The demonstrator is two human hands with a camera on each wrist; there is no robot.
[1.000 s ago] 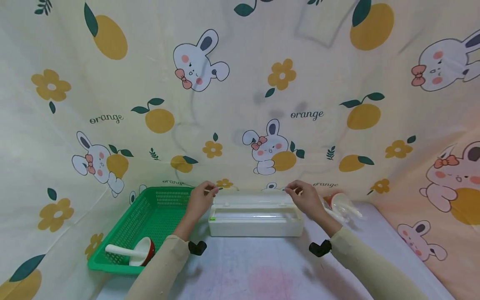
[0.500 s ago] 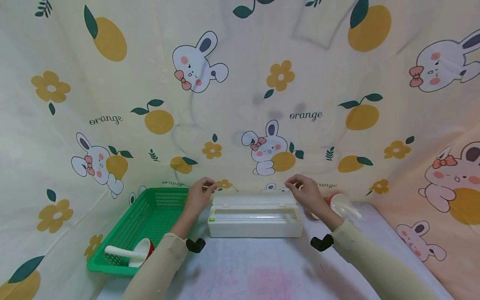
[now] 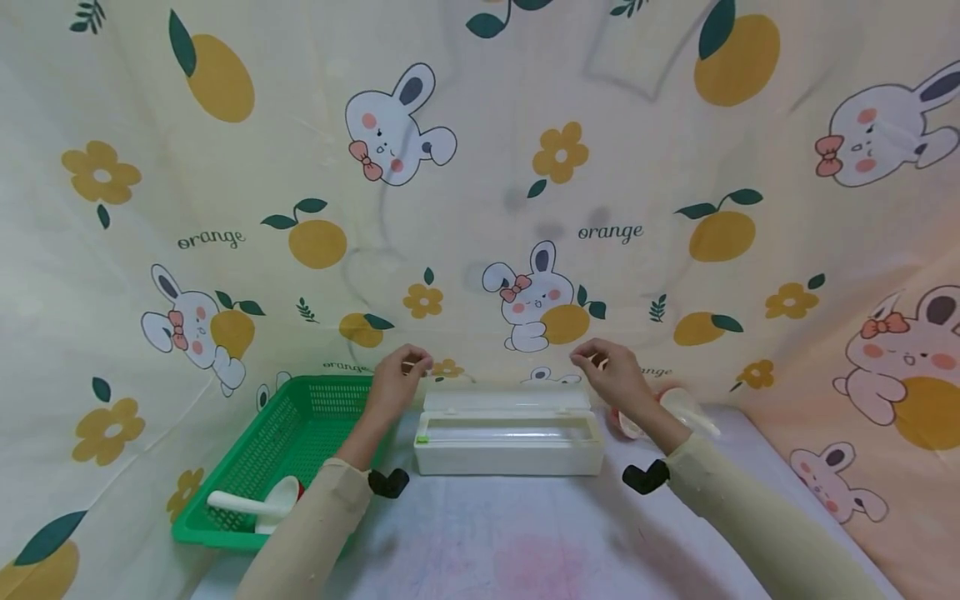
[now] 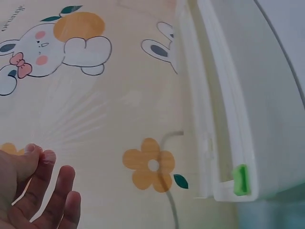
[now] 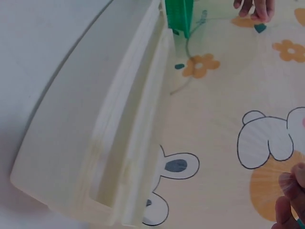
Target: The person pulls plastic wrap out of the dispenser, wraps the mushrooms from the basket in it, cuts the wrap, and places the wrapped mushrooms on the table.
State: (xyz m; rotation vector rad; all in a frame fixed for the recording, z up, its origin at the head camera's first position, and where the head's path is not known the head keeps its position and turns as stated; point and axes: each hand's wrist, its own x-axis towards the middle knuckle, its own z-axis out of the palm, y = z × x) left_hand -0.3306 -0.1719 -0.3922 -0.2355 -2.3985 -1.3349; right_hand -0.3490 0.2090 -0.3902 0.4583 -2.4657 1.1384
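Observation:
A white cling film dispenser (image 3: 510, 459) sits on the table with its lid (image 3: 506, 399) raised at the back and a green piece (image 4: 241, 180) at its left end. Above and behind it, thin clear cling film (image 4: 76, 121) spans the space between my hands; its creases fan out from the fingertips. My left hand (image 3: 393, 385) pinches one corner between thumb and index finger, the other fingers loosely bent. The opposite corner is pinched by my right hand (image 3: 617, 382), level with the left. The film is barely visible in the head view.
On the left stands a green mesh basket (image 3: 197, 533) holding a red-and-white bowl (image 3: 279, 498) with a white-handled utensil (image 3: 238, 502). Behind my right forearm, film-wrapped white-and-red ware (image 3: 681, 407) is partly hidden. A printed cloth (image 3: 480, 208) hangs close behind the dispenser.
Both hands have risen slightly above the dispenser, still pinching the film, and the left has shifted a little left. The dispenser stays in place.

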